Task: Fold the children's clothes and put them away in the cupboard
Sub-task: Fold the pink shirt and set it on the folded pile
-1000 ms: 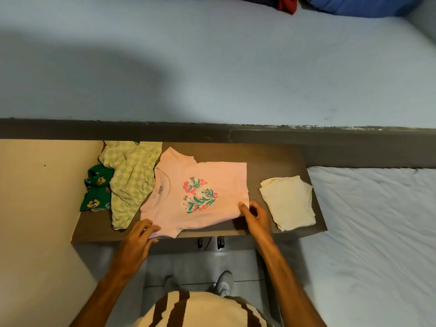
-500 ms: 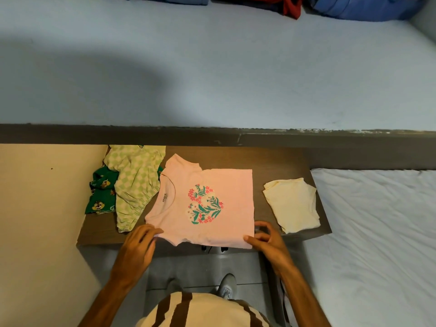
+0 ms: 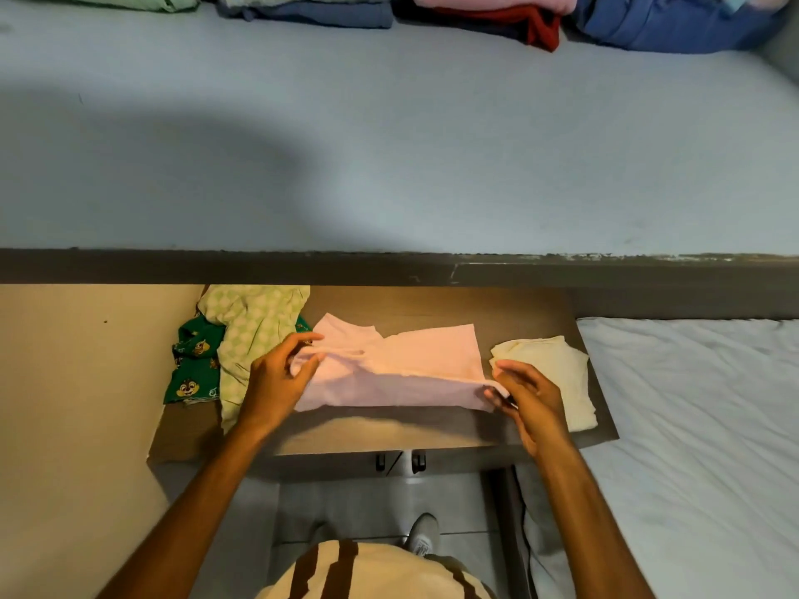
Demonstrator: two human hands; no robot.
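A pink children's T-shirt (image 3: 402, 373) lies on the brown wooden shelf (image 3: 432, 304), its near half turned up over the far half so the flower print is hidden. My left hand (image 3: 276, 378) pinches the folded edge at the shirt's left end. My right hand (image 3: 525, 393) pinches the same edge at the right end. A folded cream garment (image 3: 557, 369) lies right of the shirt. A pale green checked garment (image 3: 255, 330) and a dark green printed one (image 3: 192, 369) lie unfolded in a heap at the left.
A wide grey-blue upper surface (image 3: 389, 144) carries stacks of folded clothes (image 3: 497, 15) along its far edge. A white-sheeted bed (image 3: 700, 447) is at the right and a beige wall (image 3: 78, 404) at the left. My shoes stand on the tiled floor (image 3: 367, 503) below.
Both hands gripped the shirt's near edge and carried it up and away from me, folding the shirt over itself and hiding the print. The view tilted up, showing the clothes stacks.
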